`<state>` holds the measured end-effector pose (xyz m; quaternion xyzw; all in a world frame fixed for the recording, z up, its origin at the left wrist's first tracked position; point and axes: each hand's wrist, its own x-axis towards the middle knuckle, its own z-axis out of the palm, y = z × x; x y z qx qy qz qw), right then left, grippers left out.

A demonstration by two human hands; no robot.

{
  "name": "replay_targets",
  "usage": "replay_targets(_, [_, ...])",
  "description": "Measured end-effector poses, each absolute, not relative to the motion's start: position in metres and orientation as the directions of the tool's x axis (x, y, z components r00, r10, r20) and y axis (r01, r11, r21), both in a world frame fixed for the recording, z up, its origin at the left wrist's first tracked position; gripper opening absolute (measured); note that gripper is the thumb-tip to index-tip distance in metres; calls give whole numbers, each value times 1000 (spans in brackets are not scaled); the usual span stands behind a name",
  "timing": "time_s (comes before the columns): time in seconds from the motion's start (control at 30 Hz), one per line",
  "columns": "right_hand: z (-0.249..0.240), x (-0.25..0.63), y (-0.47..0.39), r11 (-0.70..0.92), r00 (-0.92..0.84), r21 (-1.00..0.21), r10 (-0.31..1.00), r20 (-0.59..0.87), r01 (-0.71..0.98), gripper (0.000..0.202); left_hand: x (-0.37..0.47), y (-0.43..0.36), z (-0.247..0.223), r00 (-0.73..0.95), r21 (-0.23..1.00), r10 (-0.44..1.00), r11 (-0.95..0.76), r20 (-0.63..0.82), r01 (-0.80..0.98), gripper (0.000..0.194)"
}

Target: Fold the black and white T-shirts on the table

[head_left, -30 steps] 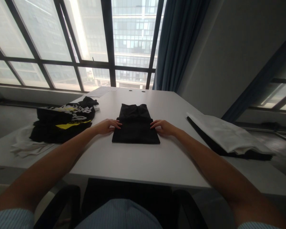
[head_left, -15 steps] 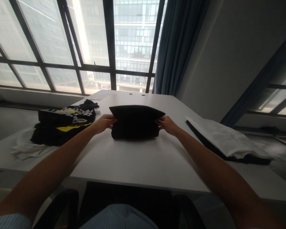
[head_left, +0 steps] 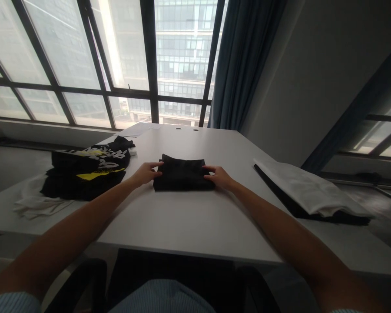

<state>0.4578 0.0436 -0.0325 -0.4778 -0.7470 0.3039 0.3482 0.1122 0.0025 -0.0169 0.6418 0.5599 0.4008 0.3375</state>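
A folded black cloth (head_left: 184, 174) lies on the white table (head_left: 182, 221), its upper layer slightly raised at the far left corner. My left hand (head_left: 146, 173) is at its left edge, thumb and fingers pinching the fabric. At the right edge, my right hand (head_left: 219, 176) grips the cloth in the same way, with its fingertips over the side.
A heap of black clothes (head_left: 84, 167) with white and yellow print is on the left, over a white cloth (head_left: 35, 202). White folded fabric (head_left: 313, 187) on black fabric lies at the right. A blue curtain (head_left: 244, 65) hangs behind the table.
The raised black flap has come down onto the rest of the cloth, making a flatter bundle. Both hands have moved slightly down and inward with it.
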Motion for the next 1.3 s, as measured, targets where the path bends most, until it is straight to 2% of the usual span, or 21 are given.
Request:
replay_targets(0.1, [-34, 455, 46, 393, -280, -753, 917, 282, 527, 58, 113, -2, -11, 61, 798, 947, -298, 314, 524, 69])
replay_targets(0.17, [-36, 453, 47, 399, -259, -719, 917, 305, 568, 58, 113, -4, -10, 50, 761, 939, -307, 340, 572, 69])
replay_targets(0.33, [-39, 453, 50, 402, -272, -613, 915, 297, 681, 52, 112, 1, -17, 18, 733, 987, -129, 158, 668, 64])
replay_targets(0.53, [-37, 453, 49, 393, -275, -589, 919, 283, 706, 51, 106, 11, -25, 8, 718, 997, -63, 81, 693, 70])
replay_targets(0.63, [-37, 452, 48, 408, -278, -581, 911, 304, 704, 52, 105, 11, -23, 1, 631, 999, -29, 44, 775, 66])
replay_targets(0.67, [-37, 451, 48, 417, -272, -580, 906, 324, 700, 53, 106, 9, -22, 7, 577, 996, -57, 90, 815, 62])
replay_targets(0.73, [-37, 448, 46, 437, -255, -571, 892, 372, 695, 52, 112, 3, -19, 74, 438, 959, -193, 274, 878, 54])
replay_targets(0.8, [-37, 445, 43, 468, -254, -529, 867, 428, 708, 51, 123, -4, -19, 239, 295, 871, -386, 430, 874, 53])
replay_targets(0.83, [-38, 443, 41, 491, -270, -492, 850, 453, 719, 51, 130, -7, -21, 337, 244, 824, -480, 455, 843, 54])
replay_targets(0.93, [-39, 436, 34, 585, -398, -350, 783, 478, 732, 52, 149, -14, -31, 558, 203, 749, -645, 357, 737, 58])
replay_targets(1.03, [-42, 430, 28, 643, -551, -248, 757, 352, 725, 53, 158, -14, -41, 609, 225, 771, -636, 185, 738, 60])
replay_targets(1.17, [-48, 427, 26, 595, -577, -236, 803, 147, 768, 55, 156, -11, -44, 597, 250, 799, -594, 71, 765, 60])
replay_targets(1.3, [-46, 427, 27, 574, -561, -225, 819, 124, 788, 57, 154, -11, -38, 591, 260, 807, -574, 15, 777, 60])
